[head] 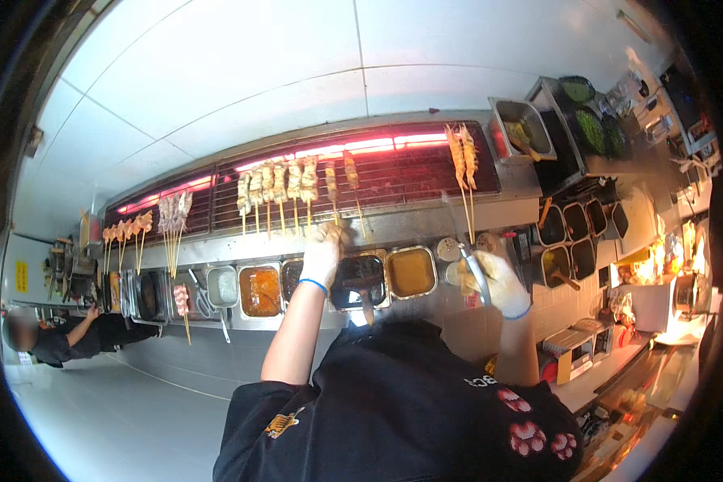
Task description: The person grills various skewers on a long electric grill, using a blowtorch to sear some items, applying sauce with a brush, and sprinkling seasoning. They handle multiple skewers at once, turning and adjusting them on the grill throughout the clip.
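Note:
My left hand (326, 246), in a white work glove with a blue cuff, is at the front edge of a glowing electric grill (406, 172). Its blurred fingers overlap the stick end of a thin meat skewer (331, 184); whether they grip it is unclear. Beside that lies another thin skewer (351, 172). Pale meat skewers (277, 181) are lined up to the left. My right hand (499, 282), gloved too, is closed around a long metal tool (476, 274), its far end blurred. Two prawn skewers (464, 159) lie on the grill beyond it.
Seasoning trays line the front, with orange sauce (260, 291), dark sauce (361, 277) and brown liquid (411, 271). A raw skewer (182, 301) lies near scissors (203, 304). Further skewers (173, 217) grill at left. Another person (60, 340) is at far left. Steel containers (551, 226) stand right.

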Demonstrator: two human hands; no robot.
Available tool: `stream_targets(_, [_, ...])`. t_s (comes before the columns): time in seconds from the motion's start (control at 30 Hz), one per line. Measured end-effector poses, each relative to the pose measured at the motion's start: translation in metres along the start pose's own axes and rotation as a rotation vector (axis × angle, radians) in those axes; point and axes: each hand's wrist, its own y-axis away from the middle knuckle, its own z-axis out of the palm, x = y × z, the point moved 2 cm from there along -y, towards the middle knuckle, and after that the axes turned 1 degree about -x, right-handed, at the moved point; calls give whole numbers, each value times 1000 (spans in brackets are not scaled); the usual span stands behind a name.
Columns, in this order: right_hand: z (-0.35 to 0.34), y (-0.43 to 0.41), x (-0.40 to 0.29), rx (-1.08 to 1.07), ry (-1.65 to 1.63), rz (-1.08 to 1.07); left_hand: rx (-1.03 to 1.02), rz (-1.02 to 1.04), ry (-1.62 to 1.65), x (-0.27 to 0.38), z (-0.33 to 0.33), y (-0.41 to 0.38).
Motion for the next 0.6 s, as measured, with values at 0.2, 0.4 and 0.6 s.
stream_targets(0.2, [-52,68,94,534,-119,-45,-77,-32,96,-7,4,-20])
stream_targets(0.4, [-99,105,157,1063,629,213,91,100,-437,17,4,4])
stream_targets(0.6, [-139,69,241,1061,901,549,123,438,-924,52,72,64])
